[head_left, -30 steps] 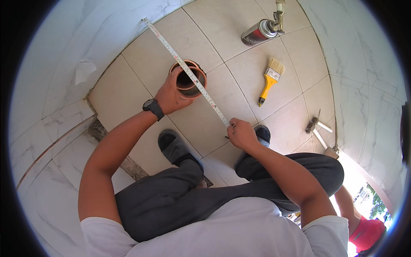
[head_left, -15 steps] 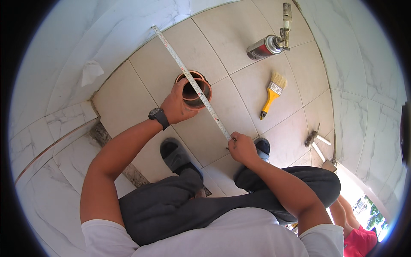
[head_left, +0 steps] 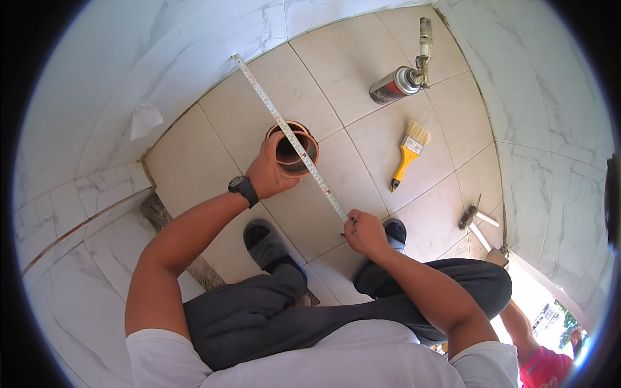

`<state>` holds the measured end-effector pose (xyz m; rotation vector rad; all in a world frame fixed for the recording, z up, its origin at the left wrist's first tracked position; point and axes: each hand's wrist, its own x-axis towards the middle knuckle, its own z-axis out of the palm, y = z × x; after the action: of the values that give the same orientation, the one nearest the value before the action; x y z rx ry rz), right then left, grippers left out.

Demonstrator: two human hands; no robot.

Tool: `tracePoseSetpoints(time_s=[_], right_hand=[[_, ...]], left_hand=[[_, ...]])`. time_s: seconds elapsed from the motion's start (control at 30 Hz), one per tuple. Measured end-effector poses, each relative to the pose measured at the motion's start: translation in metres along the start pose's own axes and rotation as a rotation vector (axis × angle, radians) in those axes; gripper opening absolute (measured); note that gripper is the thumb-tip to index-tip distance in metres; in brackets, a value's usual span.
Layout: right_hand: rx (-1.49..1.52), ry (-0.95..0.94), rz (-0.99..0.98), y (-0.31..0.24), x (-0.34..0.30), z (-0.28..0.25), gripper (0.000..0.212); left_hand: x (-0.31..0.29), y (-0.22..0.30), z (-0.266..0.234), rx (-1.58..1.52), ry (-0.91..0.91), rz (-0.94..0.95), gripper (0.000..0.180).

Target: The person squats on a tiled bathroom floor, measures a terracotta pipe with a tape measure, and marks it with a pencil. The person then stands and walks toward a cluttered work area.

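My left hand (head_left: 268,173) is wrapped around the left side of a round reddish-brown pipe fitting (head_left: 289,163), whose open end faces up. Across that opening runs a white tape measure blade (head_left: 263,98), slanting from far left to near right. Its far tip reaches the base of the tiled wall. My right hand (head_left: 366,233) is closed on the near end of the blade, just in front of my right foot. Whether a tape case sits inside that fist is hidden.
A gas torch on a canister (head_left: 394,85) lies at the far right. Nearer is a yellow-handled paintbrush (head_left: 409,155), then a hammer-like tool with white handles (head_left: 480,234). Marble-patterned walls (head_left: 543,110) enclose the tiled floor. Another person's red clothing (head_left: 546,367) shows at lower right.
The whole scene has shifted slightly downward in view. Both hands keep their grip, and the tape still crosses the fitting. The other person at lower right has changed posture.
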<state>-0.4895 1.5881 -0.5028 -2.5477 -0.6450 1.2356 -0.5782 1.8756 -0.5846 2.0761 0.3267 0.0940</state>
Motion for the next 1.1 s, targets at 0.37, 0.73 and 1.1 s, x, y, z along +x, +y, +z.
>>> tracePoseSetpoints(time_s=[0.37, 0.73, 1.1], right_hand=[[-0.01, 0.045, -0.056, 0.006, 0.004, 0.007, 0.024], [0.02, 0.015, -0.031, 0.004, 0.005, 0.003, 0.024], [-0.022, 0.018, -0.078, 0.012, 0.009, 0.006, 0.024]], left_hand=[[0.002, 0.001, -0.001, -0.044, -0.042, -0.055, 0.105], [0.002, 0.004, 0.0, -0.011, -0.024, -0.022, 0.107], [0.002, 0.005, 0.0, 0.002, -0.026, -0.075, 0.102]])
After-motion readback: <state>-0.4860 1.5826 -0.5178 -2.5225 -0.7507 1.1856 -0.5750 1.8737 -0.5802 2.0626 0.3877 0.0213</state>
